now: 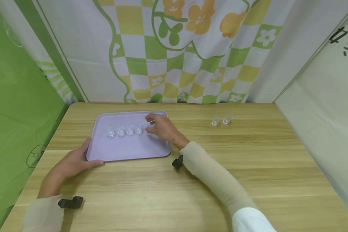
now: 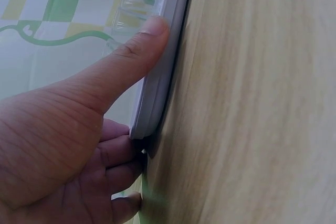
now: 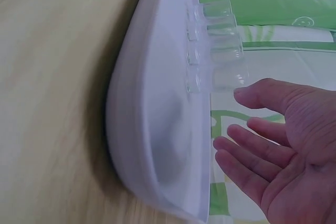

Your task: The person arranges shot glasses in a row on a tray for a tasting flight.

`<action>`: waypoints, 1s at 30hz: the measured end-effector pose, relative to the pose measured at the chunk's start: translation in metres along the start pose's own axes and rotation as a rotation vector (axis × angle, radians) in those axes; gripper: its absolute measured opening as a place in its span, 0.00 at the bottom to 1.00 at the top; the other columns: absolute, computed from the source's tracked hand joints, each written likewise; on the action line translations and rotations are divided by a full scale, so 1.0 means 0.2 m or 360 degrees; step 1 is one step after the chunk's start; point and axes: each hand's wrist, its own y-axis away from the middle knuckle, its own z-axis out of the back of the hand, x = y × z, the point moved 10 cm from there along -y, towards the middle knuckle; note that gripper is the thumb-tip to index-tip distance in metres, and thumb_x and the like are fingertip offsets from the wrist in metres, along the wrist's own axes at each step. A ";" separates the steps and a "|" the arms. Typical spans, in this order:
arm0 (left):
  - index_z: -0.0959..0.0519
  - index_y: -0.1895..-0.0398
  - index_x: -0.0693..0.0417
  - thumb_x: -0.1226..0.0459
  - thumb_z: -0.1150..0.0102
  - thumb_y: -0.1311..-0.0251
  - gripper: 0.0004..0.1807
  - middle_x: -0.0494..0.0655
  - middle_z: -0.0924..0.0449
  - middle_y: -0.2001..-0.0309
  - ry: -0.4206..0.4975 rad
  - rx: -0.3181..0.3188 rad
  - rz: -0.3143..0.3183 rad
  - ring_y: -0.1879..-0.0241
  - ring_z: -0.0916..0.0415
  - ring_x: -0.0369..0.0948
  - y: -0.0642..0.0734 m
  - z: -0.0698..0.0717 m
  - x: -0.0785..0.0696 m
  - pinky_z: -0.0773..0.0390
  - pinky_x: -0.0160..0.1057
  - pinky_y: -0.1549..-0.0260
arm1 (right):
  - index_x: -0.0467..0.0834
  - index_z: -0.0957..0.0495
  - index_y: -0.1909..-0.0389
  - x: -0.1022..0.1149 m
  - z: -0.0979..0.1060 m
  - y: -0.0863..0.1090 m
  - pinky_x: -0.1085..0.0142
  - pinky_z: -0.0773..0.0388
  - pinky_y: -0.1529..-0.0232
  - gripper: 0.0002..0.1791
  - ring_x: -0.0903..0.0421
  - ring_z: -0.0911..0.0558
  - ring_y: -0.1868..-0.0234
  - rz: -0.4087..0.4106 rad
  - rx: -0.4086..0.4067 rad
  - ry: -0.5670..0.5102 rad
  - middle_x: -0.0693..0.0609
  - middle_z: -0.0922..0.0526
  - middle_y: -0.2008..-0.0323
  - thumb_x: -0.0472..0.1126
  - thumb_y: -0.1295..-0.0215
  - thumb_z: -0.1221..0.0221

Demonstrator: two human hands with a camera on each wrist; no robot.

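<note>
A lilac tray [image 1: 127, 149] lies on the table, with several small clear glasses [image 1: 120, 131] standing on it in a row. My left hand [image 1: 75, 161] holds the tray's near left corner; in the left wrist view its thumb [image 2: 142, 43] lies on the rim and the fingers bend by the corner. Over the tray's right part is my right hand [image 1: 162, 127], beside the rightmost glass [image 1: 138, 129]. The right wrist view shows that hand's fingers [image 3: 257, 145] spread and holding nothing, the thumb close to that glass's rim; whether they touch, I cannot tell.
Two more clear glasses [image 1: 227, 120] stand on the wooden table [image 1: 249, 161], right of the tray toward the back. A patterned curtain [image 1: 185, 71] hangs behind the table's far edge. Green cloth [image 1: 14, 96] is on the left, a white wall sheet [image 1: 322, 96] on the right.
</note>
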 end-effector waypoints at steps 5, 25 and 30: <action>0.69 0.19 0.66 0.39 0.31 0.40 0.69 0.84 0.55 0.27 0.0004 0.0001 0.0004 0.31 0.50 0.79 0.00 0.00 0.00 0.43 0.75 0.37 | 0.34 0.22 0.38 -0.01 0.05 0.03 0.65 0.20 0.45 0.24 0.48 0.15 0.45 0.0026 -0.0048 0.0024 0.42 0.16 0.44 0.38 0.32 0.31; 0.69 0.19 0.66 0.39 0.32 0.39 0.69 0.84 0.55 0.28 -0.0005 0.0010 0.0018 0.32 0.50 0.79 0.01 0.00 0.00 0.42 0.75 0.37 | 0.34 0.25 0.35 -0.09 0.16 0.21 0.57 0.20 0.42 0.25 0.44 0.17 0.42 0.0106 -0.0137 -0.0007 0.40 0.20 0.38 0.37 0.30 0.34; 0.69 0.19 0.67 0.39 0.32 0.39 0.69 0.85 0.55 0.28 -0.0011 0.0009 0.0012 0.32 0.50 0.80 0.01 0.00 0.00 0.42 0.75 0.37 | 0.33 0.24 0.37 -0.11 0.21 0.26 0.53 0.20 0.41 0.23 0.42 0.17 0.42 0.0128 -0.0163 -0.0018 0.39 0.19 0.39 0.36 0.30 0.35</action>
